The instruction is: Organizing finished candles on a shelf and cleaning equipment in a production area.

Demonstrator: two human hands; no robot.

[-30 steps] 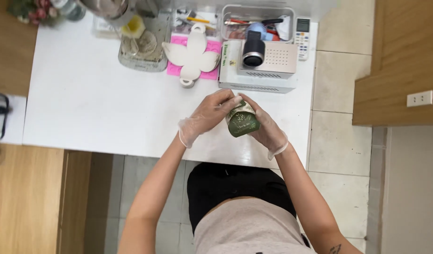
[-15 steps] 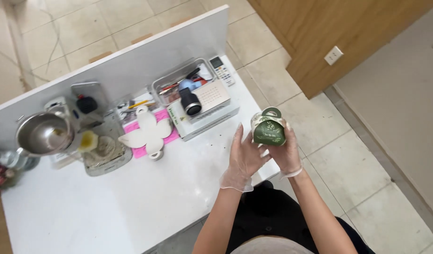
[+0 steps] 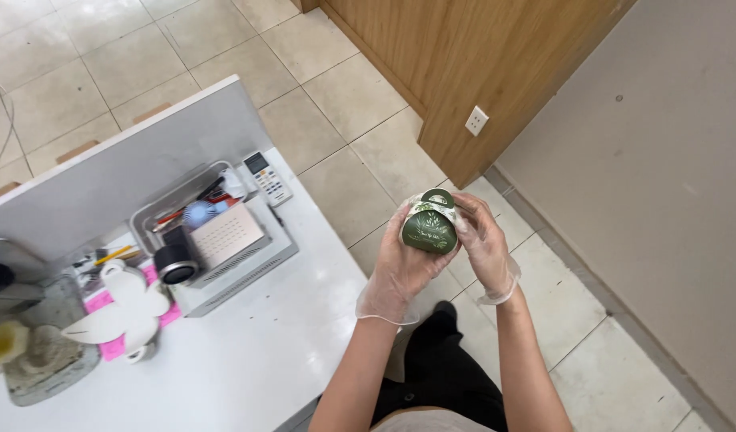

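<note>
A small dark green gift box [image 3: 430, 223] with pale leaf patterns and a looped handle on top is held between both my hands, off the right edge of the white table [image 3: 248, 360], over the tiled floor. My left hand [image 3: 400, 268], in a clear plastic glove, cups the box from the left and beneath. On the box's right side rests my right hand [image 3: 484, 240], also gloved, its fingers wrapped around it.
On the table stand a white box-shaped device [image 3: 228, 248] with a black cylinder [image 3: 174, 264], a tray of pens and tools [image 3: 188, 210], a white remote [image 3: 268, 178], a white flat cutout on pink sheets [image 3: 124, 316] and a grey tray [image 3: 40, 356]. A wooden cabinet [image 3: 472, 64] with a wall socket [image 3: 476, 121] stands at the back right.
The view has swung to the right, so the table now lies at the left. Both hands have carried the green box from above the table's edge out over the floor.
</note>
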